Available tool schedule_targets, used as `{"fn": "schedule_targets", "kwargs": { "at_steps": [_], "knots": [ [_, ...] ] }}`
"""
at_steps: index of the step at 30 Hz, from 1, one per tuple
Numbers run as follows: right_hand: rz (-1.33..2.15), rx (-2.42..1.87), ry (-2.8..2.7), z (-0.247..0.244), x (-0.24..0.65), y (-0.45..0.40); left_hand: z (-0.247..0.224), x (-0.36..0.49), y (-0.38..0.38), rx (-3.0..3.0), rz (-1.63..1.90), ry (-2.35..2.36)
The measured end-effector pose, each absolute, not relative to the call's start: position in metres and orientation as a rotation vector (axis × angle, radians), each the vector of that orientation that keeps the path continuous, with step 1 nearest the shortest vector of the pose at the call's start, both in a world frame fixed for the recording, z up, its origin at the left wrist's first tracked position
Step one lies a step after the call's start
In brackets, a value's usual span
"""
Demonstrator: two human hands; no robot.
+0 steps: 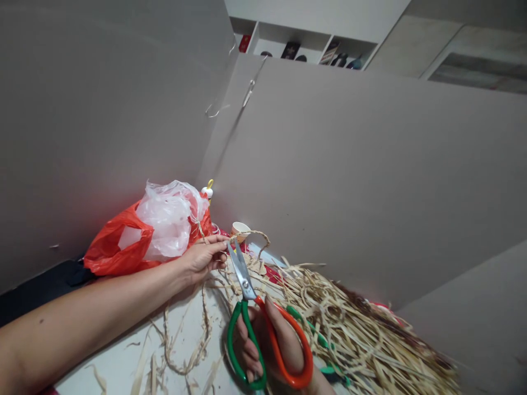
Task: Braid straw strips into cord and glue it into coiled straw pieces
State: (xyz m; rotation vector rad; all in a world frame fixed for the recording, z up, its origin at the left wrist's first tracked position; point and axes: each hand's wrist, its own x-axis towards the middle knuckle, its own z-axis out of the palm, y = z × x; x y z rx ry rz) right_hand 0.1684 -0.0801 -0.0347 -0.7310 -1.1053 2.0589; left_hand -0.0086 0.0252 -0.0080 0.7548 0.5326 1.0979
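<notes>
My left hand (206, 257) pinches a thin braided straw cord (257, 235) between thumb and fingers. One part of the cord curves off to the right past the fingertips, and a long loop hangs onto the white table below. My right hand (267, 334) grips scissors (245, 282) with one green and one orange handle. Their blades are parted a little and point up at the cord, with the tips close beside my left fingertips. Whether a blade touches the cord cannot be made out.
A large heap of dry straw (354, 334) covers the right side of the white table (123, 351). Behind my left hand are a red bag (119, 247) with clear plastic (168, 219), a paper cup (240, 229) and a white bottle (207, 192). Grey partitions rise behind.
</notes>
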Motion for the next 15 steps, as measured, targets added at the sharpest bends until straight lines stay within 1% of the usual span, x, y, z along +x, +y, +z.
{"fn": "schedule_targets", "kwargs": {
  "at_steps": [15],
  "knots": [
    [2.089, -0.582, -0.992, -0.049, 0.173, -0.075, -0.004, -0.009, 0.022, 0.779, 1.044, 0.496]
  ]
}}
